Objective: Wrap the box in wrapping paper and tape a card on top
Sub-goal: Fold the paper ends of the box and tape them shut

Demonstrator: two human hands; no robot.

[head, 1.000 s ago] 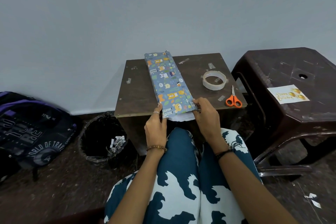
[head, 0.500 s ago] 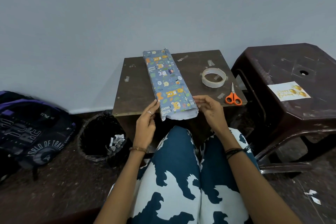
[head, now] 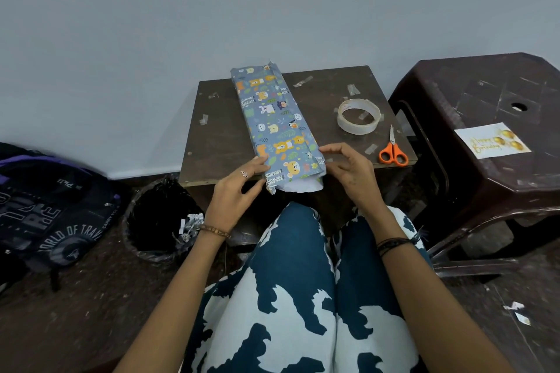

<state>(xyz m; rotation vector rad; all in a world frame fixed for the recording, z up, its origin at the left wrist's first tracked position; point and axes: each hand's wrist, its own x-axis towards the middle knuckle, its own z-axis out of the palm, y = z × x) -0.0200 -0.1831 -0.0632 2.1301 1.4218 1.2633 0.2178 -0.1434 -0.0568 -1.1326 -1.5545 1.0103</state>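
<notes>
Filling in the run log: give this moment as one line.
step: closing near end | blue animal-print wrapped box: near end open | left hand: touching it | right hand: open beside it | birthday card: on brown stool

My arms are bare, no sleeves. My left hand (head: pixel 233 194) wears a silver ring on one finger and a beaded brown bracelet at the wrist. My right hand (head: pixel 353 172) has dark cord bands at the wrist. My trousers (head: pixel 291 297) are dark teal with pale blue blotches.
</notes>
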